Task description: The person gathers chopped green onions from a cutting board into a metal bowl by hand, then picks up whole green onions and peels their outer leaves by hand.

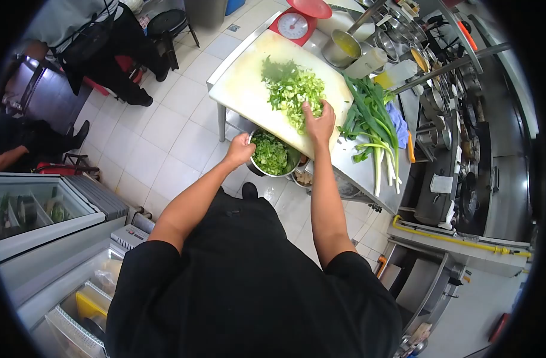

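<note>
A heap of chopped spring onions [292,89] lies on a pale cutting board [249,74] at the corner of a metal table. My right hand [320,122] rests at the near edge of this heap, thumb and fingers apart and touching the pieces. Just below the board's near edge, a metal pot [294,160] holds more chopped greens [269,154]. The fingers of my left hand [240,150] are closed around the left side of its rim. Whole spring onions [373,113], with long green leaves and white stalks, lie right of the board.
A red kitchen scale [293,25] stands behind the board. Beside it are a pot of yellowish liquid [342,48] and a squeeze bottle [368,62]. An orange-handled tool [410,146] lies at the right near a blue cloth [397,122]. Another person [106,48] stands at upper left.
</note>
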Demonstrator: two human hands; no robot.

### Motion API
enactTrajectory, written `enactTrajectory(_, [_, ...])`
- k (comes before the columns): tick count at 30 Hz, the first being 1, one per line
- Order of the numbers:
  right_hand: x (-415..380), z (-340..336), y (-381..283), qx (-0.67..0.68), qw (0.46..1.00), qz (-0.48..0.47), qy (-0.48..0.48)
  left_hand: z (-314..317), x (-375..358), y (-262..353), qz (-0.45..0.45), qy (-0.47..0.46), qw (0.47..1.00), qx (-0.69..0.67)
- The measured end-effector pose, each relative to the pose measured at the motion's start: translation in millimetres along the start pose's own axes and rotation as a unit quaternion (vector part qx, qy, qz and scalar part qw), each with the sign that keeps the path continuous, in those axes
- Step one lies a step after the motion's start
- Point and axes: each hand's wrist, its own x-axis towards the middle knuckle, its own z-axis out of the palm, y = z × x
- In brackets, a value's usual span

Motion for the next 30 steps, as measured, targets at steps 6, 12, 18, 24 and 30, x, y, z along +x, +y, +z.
enactTrajectory(6, [-30.2,4.3,-17.3,-0.016,0.999,0.005,0.05,-6.7,2.6,10.8,-0.032,0.004,0.999,-0.036])
enactTrajectory(12, [-68.3,2.4,-43.7,-0.003,0.999,0.003,0.033,-11.5,-3.3,17.0,-0.038,0.021,0.998,-0.041])
enactTrajectory(18, [-104.7,-8.8,-76.5,0.04,0.999,-0.028,0.016,-17.5,-13.2,24.1,-0.05,0.05,0.997,-0.041])
enactTrajectory(24, [-129.7,-26.1,-93.3,0.079,0.99,-0.1,-0.067,-18.9,-24.9,31.5,-0.057,0.065,0.995,-0.047])
enactTrajectory(30, [-60.1,-25.1,-55.5,0.162,0.985,-0.029,0.056,-18.1,-22.2,24.1,-0.049,0.073,0.995,-0.043])
